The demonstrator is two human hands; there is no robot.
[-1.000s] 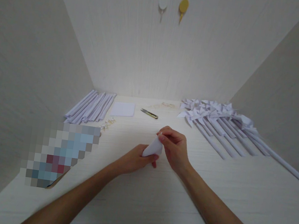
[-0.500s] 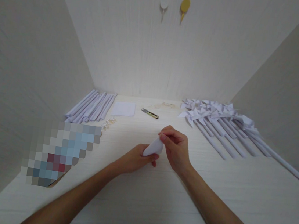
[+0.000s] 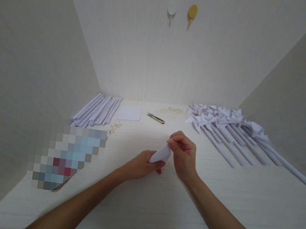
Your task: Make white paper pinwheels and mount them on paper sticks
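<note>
Your pale surface (image 3: 157, 206) carries a fan of finished paper pinwheels (image 3: 224, 130) far right, a bundle of rolled paper sticks (image 3: 96, 110) far left, a flat paper sheet (image 3: 129, 113) and small snips (image 3: 155, 118) between them. At the middle, your left hand (image 3: 141, 166) and right hand (image 3: 183, 158) both close their grip on one small white paper piece (image 3: 160, 154), just above the surface. You look mid-fold or mid-roll; next calls for pressing evenly without crushing. Its long axis runs from near-left to far-right, the narrower end under your right fingertips.

hands (image 3: 163, 161) and paper (image 3: 160, 154) shifted slightly right
</note>
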